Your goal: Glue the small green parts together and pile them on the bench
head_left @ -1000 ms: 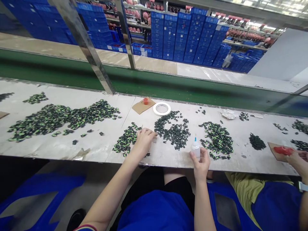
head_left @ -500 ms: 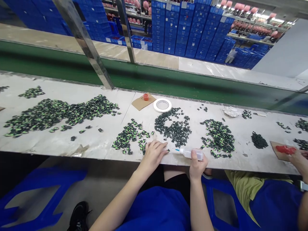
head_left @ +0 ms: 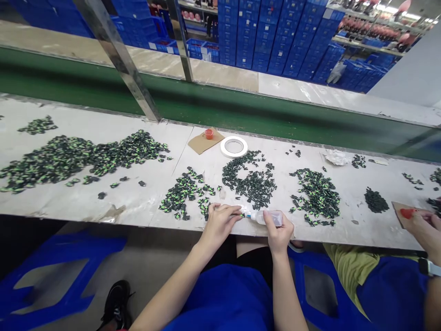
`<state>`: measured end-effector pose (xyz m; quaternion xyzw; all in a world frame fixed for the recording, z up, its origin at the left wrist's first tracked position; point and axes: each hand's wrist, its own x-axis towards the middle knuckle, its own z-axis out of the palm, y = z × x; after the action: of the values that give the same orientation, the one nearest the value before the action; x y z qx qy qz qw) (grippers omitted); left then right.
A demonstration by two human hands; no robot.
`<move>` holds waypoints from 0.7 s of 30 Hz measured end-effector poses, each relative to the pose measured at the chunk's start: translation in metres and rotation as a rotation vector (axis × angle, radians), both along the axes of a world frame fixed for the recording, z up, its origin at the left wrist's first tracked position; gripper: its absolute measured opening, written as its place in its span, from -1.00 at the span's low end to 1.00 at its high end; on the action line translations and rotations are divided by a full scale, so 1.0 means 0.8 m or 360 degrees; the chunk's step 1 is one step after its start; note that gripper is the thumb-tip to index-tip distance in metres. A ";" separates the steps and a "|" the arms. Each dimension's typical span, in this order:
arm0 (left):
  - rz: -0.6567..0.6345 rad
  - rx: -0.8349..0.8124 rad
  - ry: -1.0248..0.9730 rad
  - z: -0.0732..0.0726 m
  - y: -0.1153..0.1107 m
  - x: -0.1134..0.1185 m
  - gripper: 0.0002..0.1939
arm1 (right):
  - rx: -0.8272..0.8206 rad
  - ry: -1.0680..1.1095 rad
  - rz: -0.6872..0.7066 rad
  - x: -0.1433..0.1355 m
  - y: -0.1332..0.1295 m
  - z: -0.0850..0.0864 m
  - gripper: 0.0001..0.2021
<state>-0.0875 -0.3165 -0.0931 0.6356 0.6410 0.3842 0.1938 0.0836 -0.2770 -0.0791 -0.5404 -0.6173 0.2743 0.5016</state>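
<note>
Between thumb and fingers, my left hand (head_left: 221, 221) pinches a small dark piece with a bit of green (head_left: 242, 215) near the table's front edge. A clear squeeze bottle (head_left: 267, 217) lies sideways in my right hand (head_left: 279, 231), its blue tip at the small piece. Just beyond my hands is a heap of small dark pieces (head_left: 257, 186). Green-marked dark pieces (head_left: 182, 195) lie left of it, and another such pile (head_left: 317, 195) lies to the right.
A roll of white tape (head_left: 234, 147) and a red cup (head_left: 209, 134) on cardboard (head_left: 198, 145) stand farther back. A long green-and-black pile (head_left: 79, 158) covers the left. A co-worker's hand (head_left: 422, 225) holds something red at right. A metal post (head_left: 120, 62) rises behind.
My right hand has brought the bottle left, so its tip now meets the piece in my left hand. The view has shifted slightly. The co-worker's hand has moved left.
</note>
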 end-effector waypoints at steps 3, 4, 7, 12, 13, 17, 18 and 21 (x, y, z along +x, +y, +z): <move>0.0015 0.0009 0.0012 0.001 0.000 0.000 -0.83 | 0.0004 -0.0016 0.0028 -0.001 0.001 0.001 -0.67; 0.0019 0.0012 0.0018 0.001 -0.001 0.000 -0.84 | 0.0002 -0.0017 0.0035 -0.002 0.001 0.001 -0.67; 0.0033 0.0011 0.0026 0.003 -0.001 0.001 -0.90 | -0.0011 -0.0007 0.0010 -0.003 0.000 0.001 -0.66; 0.0045 -0.0025 0.0000 0.007 -0.002 0.001 -0.95 | -0.0053 0.0047 -0.0058 -0.003 -0.002 0.001 -0.64; 0.0047 -0.0032 -0.0010 0.007 -0.002 0.001 -0.95 | -0.0060 0.0058 -0.0051 -0.002 -0.002 0.000 -0.64; 0.0039 -0.0043 -0.0035 0.008 -0.002 0.001 -0.95 | -0.0092 0.0058 -0.0011 0.000 -0.001 -0.002 -0.63; 0.0040 -0.0041 -0.0038 0.008 -0.001 0.001 -0.95 | -0.0100 0.0051 -0.0004 0.000 -0.001 -0.003 -0.63; 0.0062 -0.0032 -0.0030 0.007 -0.002 0.002 -0.96 | -0.0109 0.0043 0.0000 0.000 0.000 -0.004 -0.63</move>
<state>-0.0861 -0.3177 -0.0872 0.6173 0.6552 0.3874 0.1988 0.0832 -0.2770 -0.0822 -0.5535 -0.6007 0.3027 0.4912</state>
